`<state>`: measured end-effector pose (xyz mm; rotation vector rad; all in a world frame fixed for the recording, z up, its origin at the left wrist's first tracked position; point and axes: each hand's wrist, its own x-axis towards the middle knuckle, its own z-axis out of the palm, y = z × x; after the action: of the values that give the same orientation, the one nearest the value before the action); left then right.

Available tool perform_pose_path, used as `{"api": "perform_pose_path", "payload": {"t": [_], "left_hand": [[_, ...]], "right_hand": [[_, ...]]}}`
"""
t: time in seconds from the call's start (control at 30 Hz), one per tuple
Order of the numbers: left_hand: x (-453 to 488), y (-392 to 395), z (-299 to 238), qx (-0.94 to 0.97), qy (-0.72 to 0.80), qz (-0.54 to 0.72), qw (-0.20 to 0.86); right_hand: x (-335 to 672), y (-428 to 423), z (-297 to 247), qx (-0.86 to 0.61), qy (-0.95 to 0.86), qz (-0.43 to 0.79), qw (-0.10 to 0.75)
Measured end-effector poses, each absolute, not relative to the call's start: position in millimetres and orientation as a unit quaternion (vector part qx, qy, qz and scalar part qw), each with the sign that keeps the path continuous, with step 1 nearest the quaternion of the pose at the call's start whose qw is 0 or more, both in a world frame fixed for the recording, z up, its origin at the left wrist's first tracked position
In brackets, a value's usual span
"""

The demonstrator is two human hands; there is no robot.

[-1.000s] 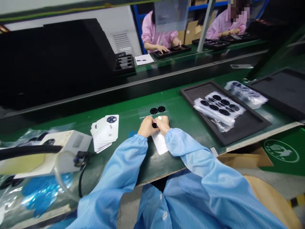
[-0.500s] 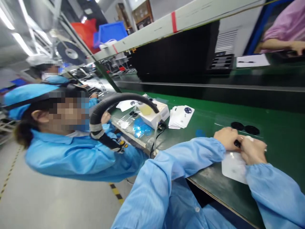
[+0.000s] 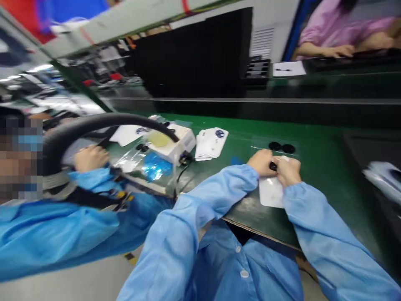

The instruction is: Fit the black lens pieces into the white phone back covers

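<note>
My left hand [image 3: 261,163] and my right hand [image 3: 288,171] meet over a white card [image 3: 271,193] on the green bench, pinching a small black disc [image 3: 273,166] between their fingers. A pale tab shows at my right fingertips. Just beyond them lies a clear film sheet [image 3: 258,143] carrying two black discs [image 3: 278,147]. To the left of my hands stands a stack of white cards [image 3: 210,144], the top one bearing a black ring-shaped part.
A white box unit [image 3: 171,144] with a black hose [image 3: 103,120] stands left, beside a bag of blue items [image 3: 153,166]. A co-worker's hand [image 3: 90,158] in a blue sleeve reaches there. A black tray [image 3: 372,175] lies right. A pink-sleeved person [image 3: 341,37] works across the line.
My head has swung left, so the bench and hands sit further right and tilted, and a blue-gowned co-worker now shows at left. My hands stay together on the black disc over the card.
</note>
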<state>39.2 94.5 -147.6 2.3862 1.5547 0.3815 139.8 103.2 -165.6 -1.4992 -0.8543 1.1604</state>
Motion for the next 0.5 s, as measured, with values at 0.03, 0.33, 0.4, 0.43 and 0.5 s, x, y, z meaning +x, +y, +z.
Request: {"api": "perform_pose_path", "payload": {"t": [0.03, 0.33, 0.4, 0.43, 0.5], "left_hand": [[39, 94, -150, 0.822, 0.535, 0.14, 0.135], [35, 87, -160, 0.812, 0.531, 0.192, 0.147], [35, 86, -160, 0.813, 0.528, 0.196, 0.149], [34, 86, -160, 0.814, 0.525, 0.198, 0.151], [34, 86, -159, 0.816, 0.519, 0.202, 0.156]], "right_hand": [[141, 103, -168, -0.63, -0.35, 0.486, 0.494], [139, 105, -183, -0.656, -0.337, 0.484, 0.47], [139, 104, -183, -0.655, -0.34, 0.486, 0.468], [140, 104, -184, -0.654, -0.342, 0.488, 0.466], [141, 104, -184, -0.652, -0.345, 0.492, 0.463]]}}
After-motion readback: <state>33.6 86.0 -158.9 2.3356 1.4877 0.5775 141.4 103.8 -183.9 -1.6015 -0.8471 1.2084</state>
